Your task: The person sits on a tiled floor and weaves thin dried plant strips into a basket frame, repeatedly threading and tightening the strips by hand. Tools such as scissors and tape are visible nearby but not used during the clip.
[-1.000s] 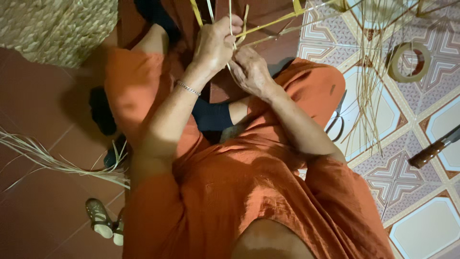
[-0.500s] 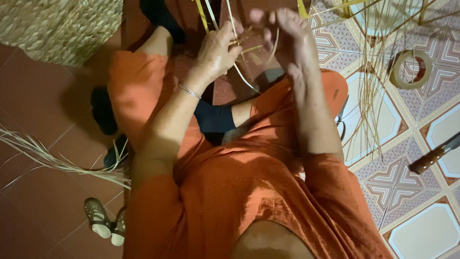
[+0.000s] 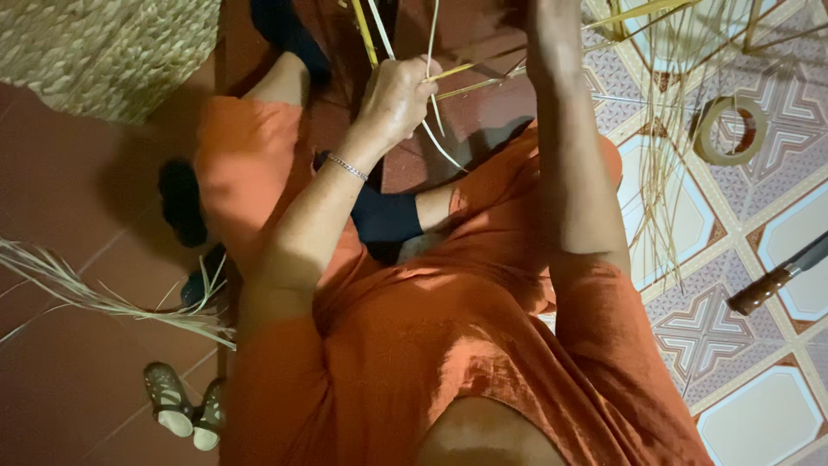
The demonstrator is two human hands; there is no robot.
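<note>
I sit on the floor in orange clothes. My left hand [image 3: 395,99] is closed around several thin pale reed strips [image 3: 431,78] that fan up and to the right above my lap. A thin silver bracelet [image 3: 347,166] circles that wrist. My right forearm [image 3: 565,147] reaches straight up and the right hand itself is cut off by the top edge of the frame, so what it holds is hidden. Yellow-green strips [image 3: 366,34] run upward past the left hand.
A woven straw mat or basket [image 3: 103,52] lies at the upper left. Loose dry reeds [image 3: 103,298] lie at the left and a bundle [image 3: 668,173] at the right on patterned tiles. A tape ring [image 3: 731,129], a knife handle [image 3: 763,289] and small sandals [image 3: 181,416] are nearby.
My right arm has lifted steadily upward, taking its hand out of the top of the frame. The left hand has kept its grip on the strips, which have pulled further apart.
</note>
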